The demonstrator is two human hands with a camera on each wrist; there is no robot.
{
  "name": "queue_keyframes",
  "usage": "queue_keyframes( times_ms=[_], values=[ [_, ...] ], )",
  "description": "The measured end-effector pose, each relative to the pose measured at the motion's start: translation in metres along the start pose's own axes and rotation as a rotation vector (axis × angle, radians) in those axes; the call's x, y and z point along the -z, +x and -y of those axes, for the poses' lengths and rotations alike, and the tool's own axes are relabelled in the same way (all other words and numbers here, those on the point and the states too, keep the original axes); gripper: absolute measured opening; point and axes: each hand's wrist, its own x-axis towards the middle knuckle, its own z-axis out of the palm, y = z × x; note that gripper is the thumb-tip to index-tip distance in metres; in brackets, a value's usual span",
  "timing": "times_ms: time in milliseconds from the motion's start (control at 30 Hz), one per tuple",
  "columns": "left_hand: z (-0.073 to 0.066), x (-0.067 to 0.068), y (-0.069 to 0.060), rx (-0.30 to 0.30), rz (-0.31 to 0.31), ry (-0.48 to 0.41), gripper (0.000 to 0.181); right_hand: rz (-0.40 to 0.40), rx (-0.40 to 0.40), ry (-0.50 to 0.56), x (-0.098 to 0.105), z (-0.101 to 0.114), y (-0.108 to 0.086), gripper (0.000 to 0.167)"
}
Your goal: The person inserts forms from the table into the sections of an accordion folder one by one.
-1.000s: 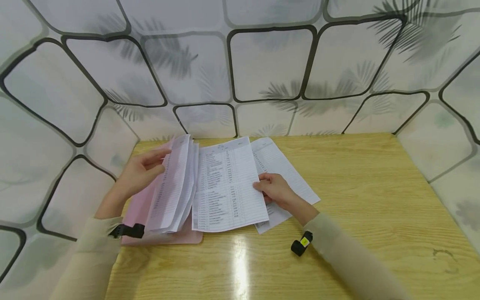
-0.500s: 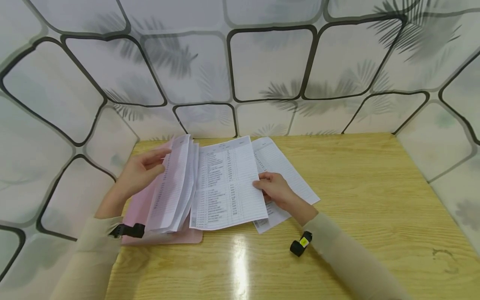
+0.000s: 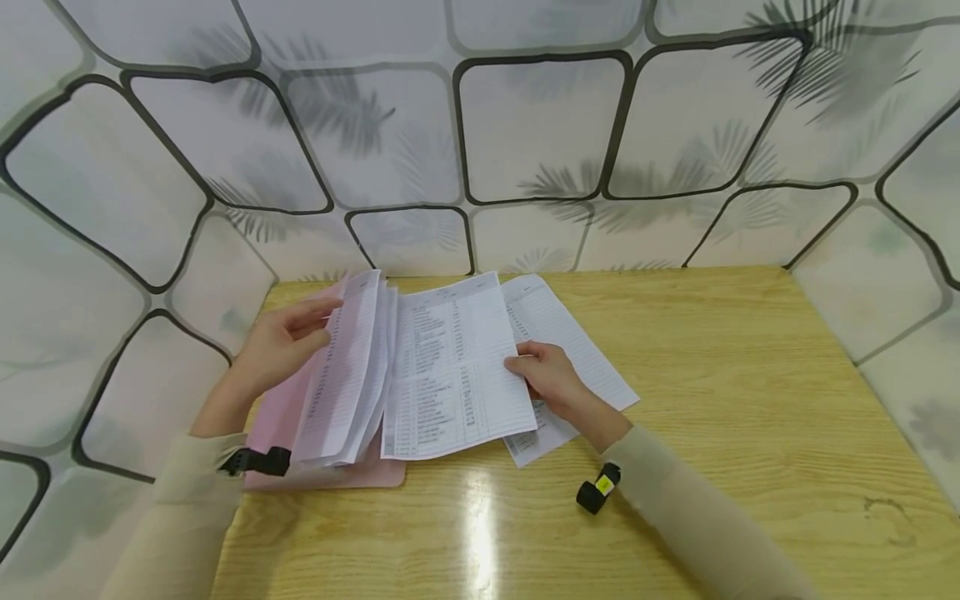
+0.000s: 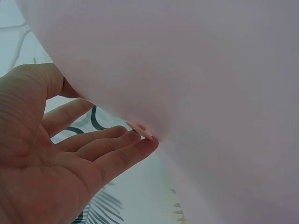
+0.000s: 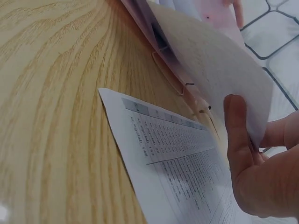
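The left hand (image 3: 281,346) holds up the left side of a pink folder (image 3: 281,417) with a stack of printed sheets (image 3: 345,375) inside. In the left wrist view, the fingers of the left hand (image 4: 60,144) meet the edge of the pink cover (image 4: 210,93). Between thumb and fingers, the right hand (image 3: 551,379) pinches the right edge of a printed sheet (image 3: 457,375), raised off the table in the right wrist view. Beneath it, a second printed sheet (image 3: 577,342) lies slanted on the wood, partly covered.
The wooden table (image 3: 735,400) extends to the right and in front of the papers. A patterned wall (image 3: 540,125) stands behind the table and at both sides. Each wrist wears a black strap device, such as the right one (image 3: 594,496).
The right hand has shifted very slightly left, and the held sheet has tilted a little. The second sheet's lower corner has slid slightly left. The left hand stays in place.
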Motion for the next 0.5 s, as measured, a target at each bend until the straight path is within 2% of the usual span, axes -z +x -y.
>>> queue_keyframes(
  times_ms=[233, 500],
  values=[
    [0.0004, -0.0006, 0.0007, -0.011, -0.001, 0.003, 0.046, -0.083, 0.012, 0.069, 0.0021, 0.0036, 0.0034, 0.042],
    [-0.0002, 0.0002, 0.0010, 0.033, 0.020, 0.017, 0.048, -0.028, -0.003, 0.012, -0.0057, -0.0008, 0.0009, 0.037]
  ],
)
